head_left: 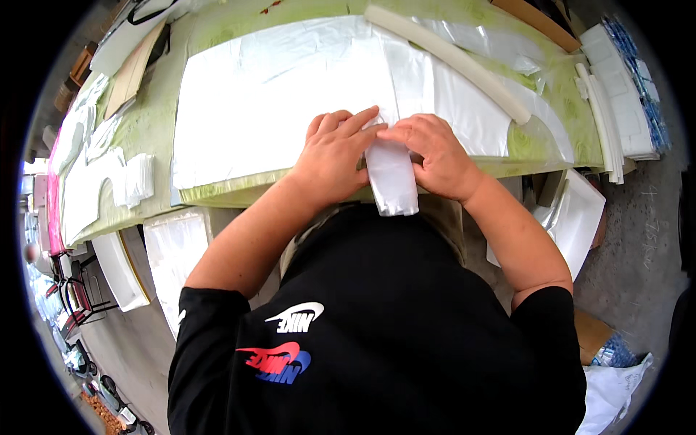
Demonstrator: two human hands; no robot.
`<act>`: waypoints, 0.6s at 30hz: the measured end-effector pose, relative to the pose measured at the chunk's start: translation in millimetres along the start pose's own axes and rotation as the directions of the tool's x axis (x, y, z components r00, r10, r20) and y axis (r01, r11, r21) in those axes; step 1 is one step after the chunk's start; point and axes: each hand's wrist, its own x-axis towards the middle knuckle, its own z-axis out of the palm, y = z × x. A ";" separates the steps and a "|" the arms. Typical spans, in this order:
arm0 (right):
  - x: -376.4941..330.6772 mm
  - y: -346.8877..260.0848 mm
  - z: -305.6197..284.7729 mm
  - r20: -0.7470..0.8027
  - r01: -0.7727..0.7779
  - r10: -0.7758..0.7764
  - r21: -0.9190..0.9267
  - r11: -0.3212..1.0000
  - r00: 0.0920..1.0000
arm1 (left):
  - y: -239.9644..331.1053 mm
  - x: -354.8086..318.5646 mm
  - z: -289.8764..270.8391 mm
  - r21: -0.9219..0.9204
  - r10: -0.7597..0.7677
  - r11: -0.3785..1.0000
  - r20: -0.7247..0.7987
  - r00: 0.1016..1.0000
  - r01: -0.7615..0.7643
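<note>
A narrow folded strip of white plastic sheeting (393, 177) hangs over the table's near edge, its lower end close to my body. My left hand (332, 156) grips its left side, with the fingers bent over the top. On the other side, my right hand (438, 157) has its fingertips on the upper end and its thumb at the right edge. The two hands nearly meet at the top of the strip. Beyond them, large flat white plastic sheets (279, 94) lie spread across the table.
A long off-white tube (453, 65) lies diagonally across the sheets. The table has a green plastic cover (272, 177). Small folded white plastic pieces (139, 179) lie at the left, near a cardboard piece (135, 69). White bins (576, 217) stand below the table's edge.
</note>
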 end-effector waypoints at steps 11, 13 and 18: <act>40.8 -5.7 -15.2 0.255 -0.632 0.579 0.270 0.727 0.774 | -10.6 10.3 -5.1 -0.233 -0.242 0.943 0.008 0.970 0.237; 49.1 2.3 -7.8 0.203 -0.679 0.648 0.246 0.692 0.734 | -10.5 15.5 -4.7 -0.268 -0.303 0.915 0.033 0.952 0.301; 72.5 2.6 -15.5 0.289 -0.738 0.707 -0.001 0.675 0.646 | -10.1 20.6 -5.0 -0.187 -0.281 0.943 0.002 0.960 0.276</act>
